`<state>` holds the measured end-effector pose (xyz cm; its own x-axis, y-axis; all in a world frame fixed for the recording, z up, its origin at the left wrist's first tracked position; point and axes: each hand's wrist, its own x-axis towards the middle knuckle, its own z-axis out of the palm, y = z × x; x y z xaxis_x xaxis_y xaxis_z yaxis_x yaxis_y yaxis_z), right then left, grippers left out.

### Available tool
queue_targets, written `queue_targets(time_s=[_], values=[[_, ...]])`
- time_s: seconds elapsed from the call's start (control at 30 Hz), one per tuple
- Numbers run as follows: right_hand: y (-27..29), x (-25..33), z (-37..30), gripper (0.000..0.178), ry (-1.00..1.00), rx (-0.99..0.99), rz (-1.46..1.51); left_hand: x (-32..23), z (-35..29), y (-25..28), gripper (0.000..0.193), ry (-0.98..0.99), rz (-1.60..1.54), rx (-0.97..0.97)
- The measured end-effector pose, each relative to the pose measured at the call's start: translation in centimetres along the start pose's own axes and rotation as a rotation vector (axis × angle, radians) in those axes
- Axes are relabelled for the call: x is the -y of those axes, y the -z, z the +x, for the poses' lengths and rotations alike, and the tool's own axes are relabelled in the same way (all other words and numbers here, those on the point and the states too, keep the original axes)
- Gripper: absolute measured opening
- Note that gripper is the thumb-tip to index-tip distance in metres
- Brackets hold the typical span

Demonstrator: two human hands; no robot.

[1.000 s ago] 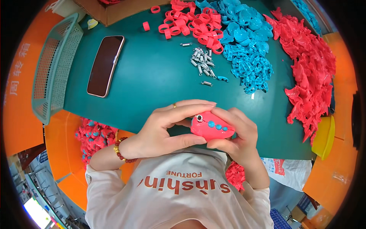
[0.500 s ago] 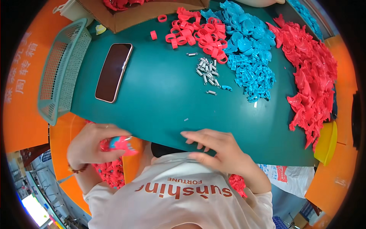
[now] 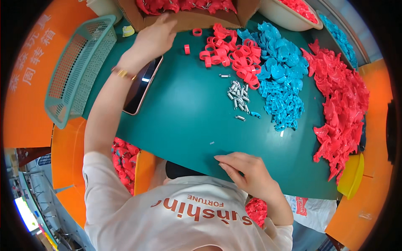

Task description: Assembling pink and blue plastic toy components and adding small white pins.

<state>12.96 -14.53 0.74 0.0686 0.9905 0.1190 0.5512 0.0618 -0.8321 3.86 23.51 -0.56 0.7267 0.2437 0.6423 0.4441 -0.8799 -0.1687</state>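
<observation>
My left hand (image 3: 154, 37) is stretched out to the far side of the green table (image 3: 184, 121) and touches the front wall of a brown cardboard box (image 3: 188, 17) filled with red parts. Its fingers curl at the box edge, and I see only the back of the hand. My left forearm crosses over a dark phone (image 3: 140, 88). My right hand (image 3: 247, 172) lies flat on the table's near edge with its fingers apart and nothing in it.
Red rings (image 3: 228, 50), blue parts (image 3: 280, 79), red shells (image 3: 339, 104) and small metal springs (image 3: 238, 94) lie in piles on the table. A green basket (image 3: 77, 67) stands at the left. A bin with finished red toys (image 3: 123, 161) is below the table's left edge.
Both hands held a red toy with blue buttons. My left hand then lowered it to the bin at the lower left and now reaches up to the cardboard box. My right hand stayed at the near edge.
</observation>
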Motion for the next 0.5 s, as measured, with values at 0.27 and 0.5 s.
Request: queue_targets(time_s=[0.27,0.5], values=[[0.7,-0.3,-1.2,0.019,-0.092,-0.013,0.053,4.5,6.3,-3.5,0.047,0.273,-0.705,-0.187],[1.1,-1.0,-1.3,0.018,-0.119,-0.036,0.099,2.8,7.0,-2.1,0.029,0.363,-0.073,-0.067]])
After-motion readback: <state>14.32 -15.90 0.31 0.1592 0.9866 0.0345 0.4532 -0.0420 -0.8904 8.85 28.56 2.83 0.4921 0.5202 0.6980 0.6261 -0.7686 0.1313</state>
